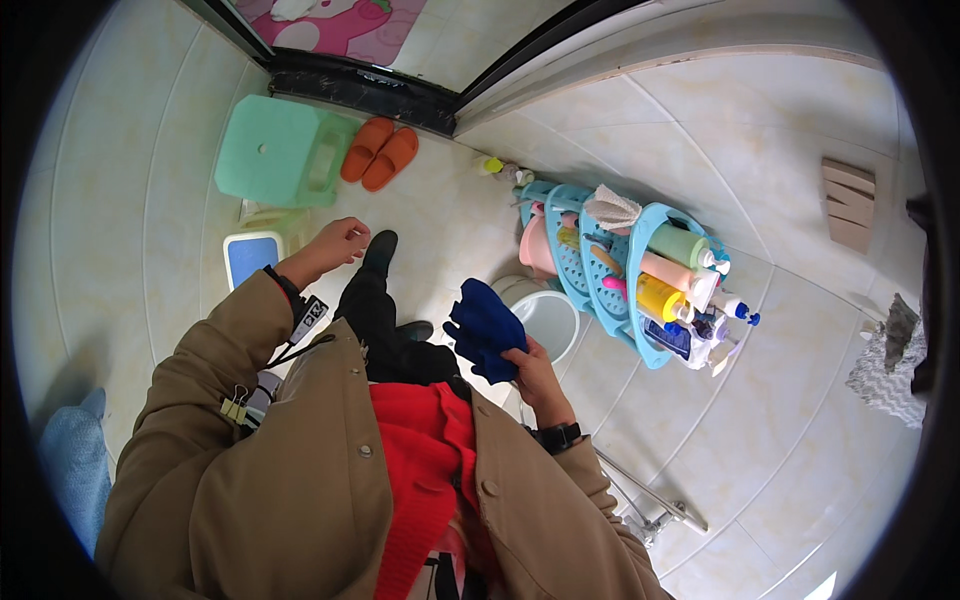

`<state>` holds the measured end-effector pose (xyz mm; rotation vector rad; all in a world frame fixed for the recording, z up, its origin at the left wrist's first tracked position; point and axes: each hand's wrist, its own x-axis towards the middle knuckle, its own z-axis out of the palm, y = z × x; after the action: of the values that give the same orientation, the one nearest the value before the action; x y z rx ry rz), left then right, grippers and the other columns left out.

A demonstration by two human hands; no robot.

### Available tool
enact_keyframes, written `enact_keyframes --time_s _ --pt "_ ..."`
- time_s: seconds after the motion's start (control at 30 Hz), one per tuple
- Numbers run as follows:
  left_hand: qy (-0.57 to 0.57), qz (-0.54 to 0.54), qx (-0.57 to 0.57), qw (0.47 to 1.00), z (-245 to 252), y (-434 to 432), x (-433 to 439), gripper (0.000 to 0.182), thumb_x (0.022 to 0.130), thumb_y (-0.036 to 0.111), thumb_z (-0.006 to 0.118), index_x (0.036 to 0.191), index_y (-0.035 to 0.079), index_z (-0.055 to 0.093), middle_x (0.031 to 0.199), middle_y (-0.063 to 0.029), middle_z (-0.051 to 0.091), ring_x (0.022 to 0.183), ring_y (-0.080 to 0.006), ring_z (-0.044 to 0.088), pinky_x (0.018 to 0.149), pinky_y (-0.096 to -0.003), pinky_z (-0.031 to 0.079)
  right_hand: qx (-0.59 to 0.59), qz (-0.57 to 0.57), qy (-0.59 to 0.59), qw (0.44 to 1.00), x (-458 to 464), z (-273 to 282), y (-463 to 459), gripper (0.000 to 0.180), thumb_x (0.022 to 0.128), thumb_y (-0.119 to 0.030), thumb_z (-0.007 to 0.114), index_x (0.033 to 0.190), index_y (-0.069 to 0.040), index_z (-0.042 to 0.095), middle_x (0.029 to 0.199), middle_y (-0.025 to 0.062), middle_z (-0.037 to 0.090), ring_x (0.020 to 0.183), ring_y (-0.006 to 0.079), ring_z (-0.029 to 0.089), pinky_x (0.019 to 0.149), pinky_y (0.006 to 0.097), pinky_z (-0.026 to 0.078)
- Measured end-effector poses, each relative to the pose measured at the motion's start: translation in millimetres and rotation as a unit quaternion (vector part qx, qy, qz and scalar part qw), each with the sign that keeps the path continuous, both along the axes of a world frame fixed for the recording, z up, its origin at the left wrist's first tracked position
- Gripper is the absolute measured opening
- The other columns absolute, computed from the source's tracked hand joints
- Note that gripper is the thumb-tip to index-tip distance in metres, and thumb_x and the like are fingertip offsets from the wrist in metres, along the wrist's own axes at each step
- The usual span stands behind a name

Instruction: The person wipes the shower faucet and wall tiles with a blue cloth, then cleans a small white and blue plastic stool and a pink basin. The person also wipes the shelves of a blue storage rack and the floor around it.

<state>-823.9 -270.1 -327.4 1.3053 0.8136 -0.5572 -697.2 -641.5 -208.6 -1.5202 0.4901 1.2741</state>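
Note:
A dark blue cloth [489,330] hangs bunched from my right hand [534,369], pinched between thumb and fingers at its near edge. Just behind the cloth stands a white bucket [576,324], partly hidden by it. My left hand [337,246] is raised on the other side, with its fingers loosely bent and apart and nothing seen in them. Below that hand is a stool with a blue top [253,259], and my black shoe [380,252] is close to its fingertips.
A light blue shelf rack [643,262] with several pump bottles stands against the right wall. A green plastic stool [262,150] and orange slippers [379,154] are by the black door sill [360,86]. A metal pipe fixture [660,517] sticks out at lower right.

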Motion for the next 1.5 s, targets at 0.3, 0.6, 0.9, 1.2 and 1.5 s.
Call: enact_keyframes --time_s 0.3,0.6,0.9,1.2,1.5 --pt "-0.021 -0.004 0.009 1.000 -0.4 -15.1 21.6 0.028 0.091 0.026 0.057 0.110 0.005 0.056 0.093 -0.0054 0.060 0.082 -0.0140 0.061 0.069 -0.0276 0.049 0.017 -0.011 -0.042 0.999 4.6 -8.2 -5.6 0.055 0.073 0.003 0.061 0.126 0.004 0.048 0.113 0.0122 0.061 0.100 0.0197 0.060 0.090 0.0315 0.047" --pt "-0.042 0.021 0.076 0.996 17.2 -47.9 20.4 0.028 0.088 0.026 0.061 0.103 0.003 0.059 0.078 -0.0062 0.061 0.069 -0.0136 0.061 0.059 -0.0274 0.048 0.060 -0.004 -0.044 0.997 32.5 -22.2 -33.4 0.059 0.073 0.002 0.064 0.129 0.002 0.045 0.115 0.0134 0.060 0.102 0.0232 0.060 0.091 0.0345 0.049" --pt "-0.050 -0.103 0.155 0.981 50.0 -74.9 -12.8 0.033 0.091 0.029 0.058 0.110 0.003 0.059 0.095 -0.0104 0.066 0.085 -0.0172 0.064 0.074 -0.0331 0.051 0.155 0.042 -0.005 0.987 60.6 3.4 -25.5 0.048 0.084 -0.009 0.066 0.127 0.002 0.050 0.118 0.0132 0.061 0.102 0.0241 0.062 0.084 0.0340 0.053" --pt "0.077 0.141 0.175 0.971 98.4 -61.1 -161.0 0.033 0.091 0.029 0.058 0.112 0.004 0.058 0.100 -0.0094 0.064 0.087 -0.0164 0.064 0.069 -0.0311 0.052 0.113 0.218 0.027 0.969 73.9 -19.8 13.6 0.039 0.089 -0.016 0.063 0.124 -0.001 0.052 0.104 0.0129 0.066 0.082 0.0248 0.066 0.065 0.0363 0.056" --pt "0.235 0.349 0.026 0.907 38.6 -114.1 -309.6 0.035 0.089 0.031 0.059 0.111 0.004 0.058 0.097 -0.0104 0.064 0.082 -0.0215 0.066 0.071 -0.0354 0.055 0.147 0.263 -0.039 0.953 53.3 -9.0 91.7 0.035 0.093 -0.017 0.059 0.123 0.001 0.053 0.107 0.0128 0.066 0.084 0.0242 0.067 0.072 0.0361 0.057"
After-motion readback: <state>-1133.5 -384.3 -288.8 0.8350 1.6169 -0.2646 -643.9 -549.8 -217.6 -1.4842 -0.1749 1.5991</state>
